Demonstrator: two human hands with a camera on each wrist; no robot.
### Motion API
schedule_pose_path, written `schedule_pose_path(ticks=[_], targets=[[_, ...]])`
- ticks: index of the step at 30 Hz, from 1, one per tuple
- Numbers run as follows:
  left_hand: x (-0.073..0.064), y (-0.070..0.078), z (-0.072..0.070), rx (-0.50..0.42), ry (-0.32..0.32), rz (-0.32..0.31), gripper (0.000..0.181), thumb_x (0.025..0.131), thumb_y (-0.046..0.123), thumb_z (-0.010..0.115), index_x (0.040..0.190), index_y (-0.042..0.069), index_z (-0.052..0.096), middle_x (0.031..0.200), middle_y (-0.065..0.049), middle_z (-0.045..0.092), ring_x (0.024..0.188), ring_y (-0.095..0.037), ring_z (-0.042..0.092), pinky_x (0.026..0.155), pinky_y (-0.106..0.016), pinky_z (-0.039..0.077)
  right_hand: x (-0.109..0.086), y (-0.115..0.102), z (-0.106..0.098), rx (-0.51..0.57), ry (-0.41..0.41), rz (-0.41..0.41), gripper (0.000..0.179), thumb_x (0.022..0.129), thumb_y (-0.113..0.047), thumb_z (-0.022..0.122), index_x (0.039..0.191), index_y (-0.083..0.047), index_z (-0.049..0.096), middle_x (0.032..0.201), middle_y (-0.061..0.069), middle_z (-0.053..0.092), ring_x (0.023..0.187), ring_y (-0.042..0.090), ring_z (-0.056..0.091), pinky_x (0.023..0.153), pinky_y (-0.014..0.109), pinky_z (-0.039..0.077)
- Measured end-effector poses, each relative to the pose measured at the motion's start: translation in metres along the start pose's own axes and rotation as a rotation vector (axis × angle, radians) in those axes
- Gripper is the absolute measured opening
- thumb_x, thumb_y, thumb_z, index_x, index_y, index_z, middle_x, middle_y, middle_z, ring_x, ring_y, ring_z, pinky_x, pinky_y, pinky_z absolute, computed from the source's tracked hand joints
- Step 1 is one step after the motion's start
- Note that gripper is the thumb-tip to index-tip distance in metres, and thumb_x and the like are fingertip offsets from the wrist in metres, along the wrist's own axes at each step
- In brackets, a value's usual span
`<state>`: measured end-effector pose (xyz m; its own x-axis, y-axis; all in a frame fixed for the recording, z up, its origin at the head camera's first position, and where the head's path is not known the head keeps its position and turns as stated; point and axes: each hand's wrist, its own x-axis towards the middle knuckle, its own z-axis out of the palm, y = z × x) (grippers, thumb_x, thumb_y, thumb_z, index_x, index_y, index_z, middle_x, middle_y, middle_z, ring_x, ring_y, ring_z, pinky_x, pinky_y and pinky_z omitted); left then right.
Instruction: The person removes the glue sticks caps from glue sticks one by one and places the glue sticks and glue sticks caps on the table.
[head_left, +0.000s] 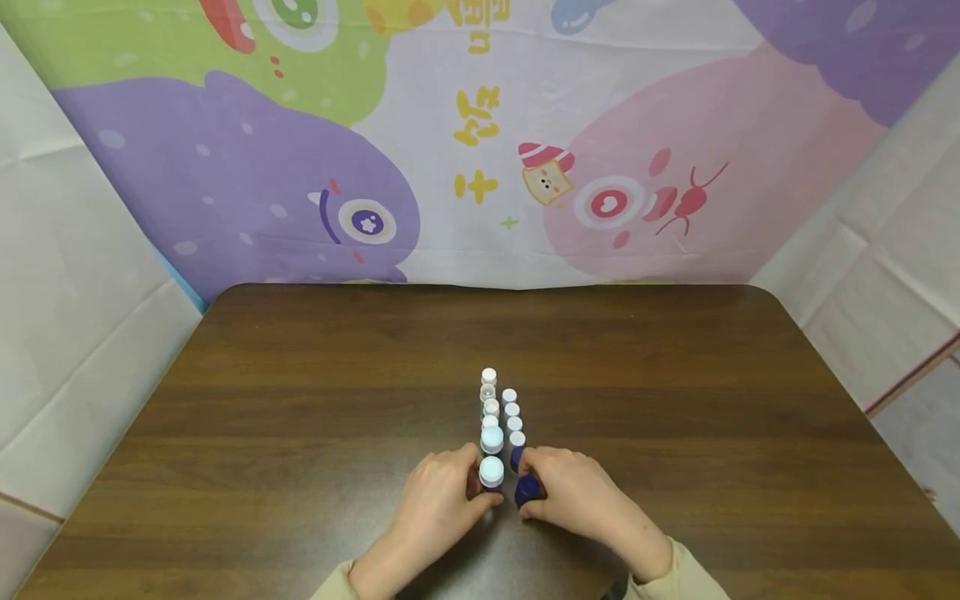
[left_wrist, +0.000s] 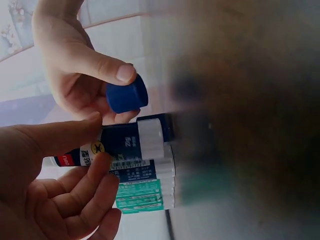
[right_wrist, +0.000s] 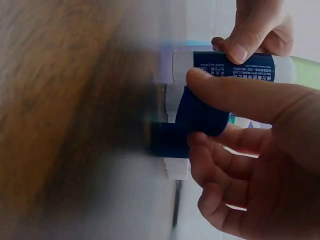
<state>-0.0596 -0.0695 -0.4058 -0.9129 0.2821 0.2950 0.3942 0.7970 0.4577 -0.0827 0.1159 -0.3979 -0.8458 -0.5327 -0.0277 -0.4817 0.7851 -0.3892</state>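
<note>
My left hand (head_left: 438, 492) pinches a glue stick (left_wrist: 127, 142) with a navy label and a white base, at the near end of a row of upright sticks. In the left wrist view, sticks with navy and green labels (left_wrist: 140, 196) stand close behind it. Between thumb and fingers, my right hand (head_left: 577, 492) holds a dark blue cap (right_wrist: 204, 116), tilted and just off the tabletop. Another blue cap (right_wrist: 170, 141) stands right beside it, at the near end of the row of caps. The two hands face each other across a narrow gap.
Several white caps (head_left: 512, 410) continue the right row away from me, alongside the left row of glue sticks (head_left: 488, 392). Both rows stand on a brown wooden table (head_left: 300, 400). Behind its far edge hangs a cartoon-printed cloth (head_left: 480, 242), with pale panels at both sides.
</note>
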Motion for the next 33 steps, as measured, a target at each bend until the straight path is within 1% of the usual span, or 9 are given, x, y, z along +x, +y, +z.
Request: schedule_pose_path(ticks=[5,13,19,25,28,33], targets=[[-0.0002,-0.0009,0.0011,0.005,0.009,0.002,0.034,0.061,0.028,0.082,0.071,0.017,0.052,0.057,0.01,0.05,0.054,-0.001,0.041,0.058,-0.023,0.034,0.0013,-0.0001,0.003,0.01,-0.009,0.022,0.031,0.065,-0.025,0.08,0.08,-0.013,0.056,0.076,-0.004,0.058,0.064,0.009,0.053,0.053,0.025,0.042],[0.0,-0.003,0.0019,-0.009,-0.032,0.0,0.034,0.062,0.027,0.081,0.073,0.016,0.051,0.058,0.008,0.052,0.054,-0.001,0.041,0.055,-0.022,0.034,0.0025,0.0017,0.0083,0.046,-0.042,0.06,0.032,0.062,-0.02,0.082,0.076,-0.01,0.055,0.067,-0.003,0.056,0.057,0.007,0.049,0.049,0.022,0.039],[-0.0001,-0.0029,0.0022,-0.013,-0.04,-0.013,0.034,0.064,0.027,0.08,0.076,0.016,0.05,0.059,0.009,0.052,0.055,-0.003,0.044,0.054,-0.023,0.035,0.0021,0.0008,0.009,0.063,-0.011,0.124,0.036,0.058,-0.023,0.084,0.07,-0.009,0.053,0.06,-0.003,0.051,0.052,0.01,0.046,0.046,0.025,0.037],[0.0001,-0.0033,0.0031,-0.015,-0.043,-0.018,0.034,0.065,0.027,0.08,0.079,0.015,0.051,0.06,0.009,0.054,0.055,-0.003,0.045,0.056,-0.024,0.037,0.0051,0.0019,0.0076,0.031,-0.005,0.196,0.042,0.058,-0.031,0.084,0.063,-0.011,0.047,0.055,-0.006,0.044,0.049,0.009,0.041,0.044,0.024,0.032],[0.0001,-0.0035,0.0033,-0.019,-0.041,-0.019,0.034,0.065,0.027,0.08,0.079,0.015,0.051,0.061,0.009,0.054,0.055,-0.003,0.046,0.055,-0.024,0.037,0.0071,0.0021,0.0076,0.035,0.008,0.21,0.041,0.06,-0.03,0.083,0.061,-0.011,0.047,0.054,-0.006,0.043,0.048,0.009,0.04,0.044,0.023,0.031],[0.0003,-0.0043,0.0035,-0.031,-0.04,-0.026,0.033,0.065,0.026,0.08,0.079,0.015,0.051,0.061,0.009,0.055,0.055,-0.003,0.046,0.054,-0.023,0.037,0.0077,0.0017,0.0064,0.04,0.022,0.204,0.039,0.06,-0.029,0.082,0.06,-0.012,0.047,0.054,-0.006,0.043,0.049,0.01,0.04,0.044,0.024,0.031]])
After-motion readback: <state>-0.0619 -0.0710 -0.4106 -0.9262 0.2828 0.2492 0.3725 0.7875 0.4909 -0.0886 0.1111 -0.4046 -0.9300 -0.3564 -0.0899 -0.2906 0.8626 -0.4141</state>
